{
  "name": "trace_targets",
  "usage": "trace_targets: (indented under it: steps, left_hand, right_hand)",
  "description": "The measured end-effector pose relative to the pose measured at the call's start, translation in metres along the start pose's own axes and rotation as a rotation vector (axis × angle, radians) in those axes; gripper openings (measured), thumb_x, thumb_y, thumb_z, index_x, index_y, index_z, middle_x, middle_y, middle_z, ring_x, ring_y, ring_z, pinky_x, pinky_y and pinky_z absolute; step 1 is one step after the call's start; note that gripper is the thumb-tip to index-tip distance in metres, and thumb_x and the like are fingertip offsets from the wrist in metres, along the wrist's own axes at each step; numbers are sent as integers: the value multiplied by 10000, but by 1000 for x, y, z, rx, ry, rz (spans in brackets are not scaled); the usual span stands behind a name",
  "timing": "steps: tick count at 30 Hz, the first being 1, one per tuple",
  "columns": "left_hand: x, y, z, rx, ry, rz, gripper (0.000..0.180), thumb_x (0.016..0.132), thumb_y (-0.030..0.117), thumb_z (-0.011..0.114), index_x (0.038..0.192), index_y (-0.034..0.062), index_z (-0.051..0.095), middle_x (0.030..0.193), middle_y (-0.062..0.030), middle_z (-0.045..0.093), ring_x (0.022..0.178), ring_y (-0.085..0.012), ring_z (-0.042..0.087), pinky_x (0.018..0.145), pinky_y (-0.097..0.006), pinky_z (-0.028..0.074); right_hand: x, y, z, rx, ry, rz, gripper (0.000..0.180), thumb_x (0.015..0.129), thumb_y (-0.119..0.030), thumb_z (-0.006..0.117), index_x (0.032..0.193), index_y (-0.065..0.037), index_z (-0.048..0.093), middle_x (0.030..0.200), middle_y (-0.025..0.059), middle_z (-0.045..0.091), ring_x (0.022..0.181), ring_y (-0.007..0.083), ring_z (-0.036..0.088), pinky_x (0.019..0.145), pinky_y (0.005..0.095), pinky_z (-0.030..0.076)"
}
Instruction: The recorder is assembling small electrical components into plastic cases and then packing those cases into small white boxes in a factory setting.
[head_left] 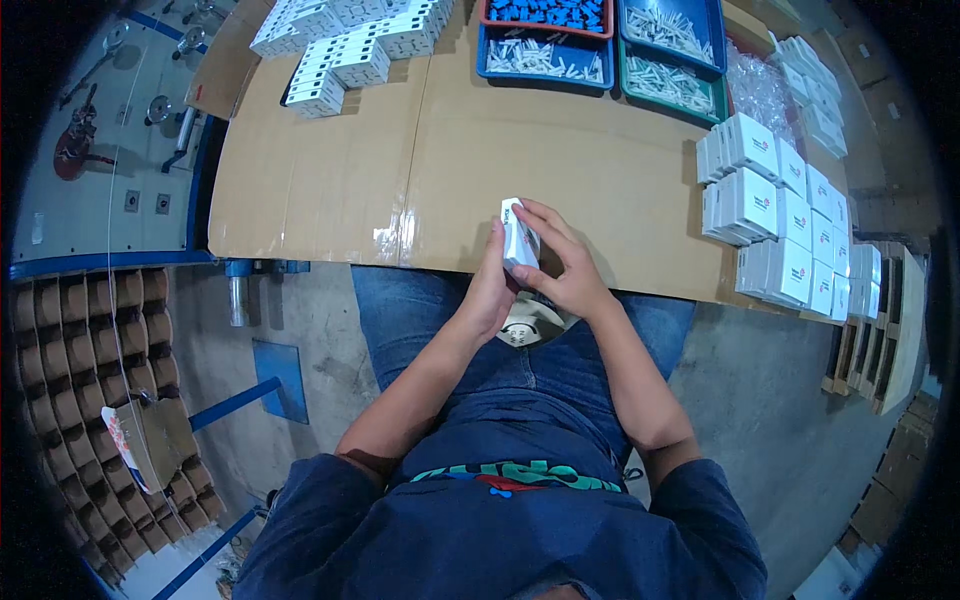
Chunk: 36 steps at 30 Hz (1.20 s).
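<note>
Near the table's front edge, a small white box (514, 240) with dark print on its narrow side stands tilted between my two hands. My left hand (486, 292) is closed against its left side. My right hand (572, 278) closes round the right side, with fingers over the far end and the thumb at the near lower corner. Part of the box is hidden behind the fingers. Below the hands, between my legs, shows a rounded off-white object (527, 322) with small dark slots; I cannot make out its kind.
Stacked white boxes (757, 205) stand at the table's right edge. At the back are white slotted units (360, 62), a blue tray (545, 82) of white plugs and a red tray (553, 32) of blue pieces. Cardboard (300, 180) covers the table. A divided cardboard rack (75, 340) stands left.
</note>
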<state>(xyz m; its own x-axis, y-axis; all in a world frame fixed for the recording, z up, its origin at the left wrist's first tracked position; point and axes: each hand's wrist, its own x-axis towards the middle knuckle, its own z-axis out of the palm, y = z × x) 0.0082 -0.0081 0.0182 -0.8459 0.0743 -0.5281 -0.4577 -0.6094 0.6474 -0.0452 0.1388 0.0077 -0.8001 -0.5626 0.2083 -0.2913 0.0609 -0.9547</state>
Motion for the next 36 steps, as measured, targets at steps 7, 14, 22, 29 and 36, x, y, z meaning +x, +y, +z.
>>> trace_targets:
  steps: [7,14,22,29,36]
  left_hand:
    - [-2,-2,4,-123,-34,30,663,1089,596,299,1503,92,421,1415,-120,550,1317,-261,541,1126,-432,423]
    - [-4,-3,0,-143,-67,22,592,1095,532,346,1482,93,436,1385,-115,561,1305,-251,550,1118,-419,427]
    - [1,0,16,-234,-5,-41,561,1077,533,392,1435,114,493,1341,-86,593,1255,-223,576,1074,-411,450]
    - [1,13,2,-460,-295,-121,540,1057,472,434,1455,112,494,1342,-69,619,1209,-228,602,975,-417,511]
    - [7,5,-16,4,-162,192,452,1077,250,526,1474,42,466,1347,-88,611,1225,-199,594,1061,-390,480]
  right_hand:
    - [-1,11,4,2,39,-28,547,932,-214,746,1452,-123,603,1522,136,504,1345,294,534,1087,386,455]
    - [-2,5,10,-2,88,1,499,907,-215,768,1388,-130,663,1476,133,552,1319,312,539,1098,398,437]
    - [0,-1,2,-373,157,-29,443,900,-211,762,1332,-132,706,1452,144,571,1302,345,531,1110,446,420]
    - [-2,12,-14,41,378,84,390,993,-209,675,1345,-42,662,1454,142,577,1282,264,572,1080,384,460]
    - [-6,27,-18,355,269,320,358,1048,-212,621,1331,9,628,1168,77,699,1115,147,630,972,300,501]
